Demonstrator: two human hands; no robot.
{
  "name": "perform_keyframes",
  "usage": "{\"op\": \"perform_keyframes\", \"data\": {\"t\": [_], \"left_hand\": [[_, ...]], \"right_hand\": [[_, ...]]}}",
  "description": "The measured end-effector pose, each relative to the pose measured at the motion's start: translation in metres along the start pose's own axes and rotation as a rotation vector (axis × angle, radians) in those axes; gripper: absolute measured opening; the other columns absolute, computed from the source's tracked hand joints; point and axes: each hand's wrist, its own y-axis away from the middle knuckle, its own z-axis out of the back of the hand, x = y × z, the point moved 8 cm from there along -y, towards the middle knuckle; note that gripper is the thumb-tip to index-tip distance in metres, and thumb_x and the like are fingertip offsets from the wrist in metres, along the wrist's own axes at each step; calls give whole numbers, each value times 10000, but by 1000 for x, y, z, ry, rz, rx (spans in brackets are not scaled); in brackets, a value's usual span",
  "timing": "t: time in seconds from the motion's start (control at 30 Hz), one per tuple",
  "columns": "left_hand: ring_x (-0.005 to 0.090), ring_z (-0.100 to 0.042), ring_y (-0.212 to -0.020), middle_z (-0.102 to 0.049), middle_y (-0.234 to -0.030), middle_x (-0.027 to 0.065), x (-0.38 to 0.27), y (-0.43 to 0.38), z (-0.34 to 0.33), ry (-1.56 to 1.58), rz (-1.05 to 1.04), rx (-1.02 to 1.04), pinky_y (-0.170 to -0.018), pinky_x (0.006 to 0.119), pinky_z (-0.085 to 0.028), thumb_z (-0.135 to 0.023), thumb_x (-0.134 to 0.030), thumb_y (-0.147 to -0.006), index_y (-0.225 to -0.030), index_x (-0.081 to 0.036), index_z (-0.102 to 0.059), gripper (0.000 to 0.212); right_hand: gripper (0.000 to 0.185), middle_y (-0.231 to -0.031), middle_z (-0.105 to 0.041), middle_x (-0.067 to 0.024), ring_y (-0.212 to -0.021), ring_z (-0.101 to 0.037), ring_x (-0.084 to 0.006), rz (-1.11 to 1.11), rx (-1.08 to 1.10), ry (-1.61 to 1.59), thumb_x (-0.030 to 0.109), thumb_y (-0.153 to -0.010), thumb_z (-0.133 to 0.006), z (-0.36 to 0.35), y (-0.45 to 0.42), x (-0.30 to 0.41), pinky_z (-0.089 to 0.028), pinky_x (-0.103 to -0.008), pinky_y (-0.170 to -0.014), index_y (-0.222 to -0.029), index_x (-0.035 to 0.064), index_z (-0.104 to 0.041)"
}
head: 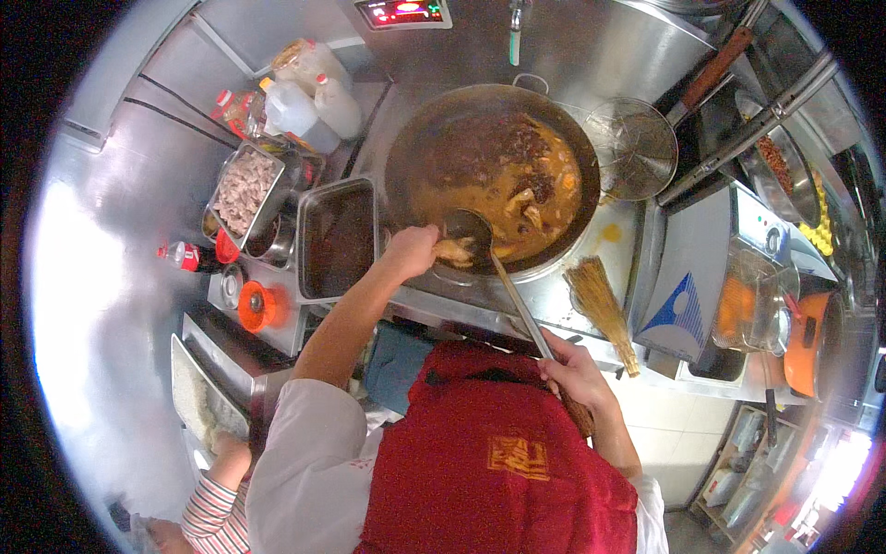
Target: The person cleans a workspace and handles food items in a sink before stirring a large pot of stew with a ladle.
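A large wok (408, 149) of brown broth stands before me, with pieces of food and a dark mass of seasoning in it. My right hand (578, 374) is closed around the long handle of a ladle (516, 294), whose bowl lies at the wok's near left edge. Over that bowl, my left hand (413, 251) has its fingers on a pale piece of meat (457, 251), which looks like poultry. Left of the wok sits a rectangular steel pan (337, 239) of dark liquid. A bamboo wok brush (601, 308) lies to the right.
A wire strainer (631, 149) rests right of the wok. Plastic jugs (297, 111) and a tray of cut meat (243, 190) stand left. A fryer basket (747, 305) is at the right. A co-worker's striped sleeve (211, 509) and hand show at lower left, by a white tray (201, 395).
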Motion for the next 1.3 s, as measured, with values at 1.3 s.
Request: {"op": "perform_keyframes", "data": {"t": [1.3], "left_hand": [[388,-561,-1225,-602,-1285,240,-137,225,164,1721,-687,-42,-1055,486,-413,-421,-648,-947,-1317,102,-521,843]], "right_hand": [[631,-670,-586,-24,-509,-530,-90,178,-65,545,92,-910,-597,-7,-36,35,-464,-270,-483,-1499,47,-374]]}}
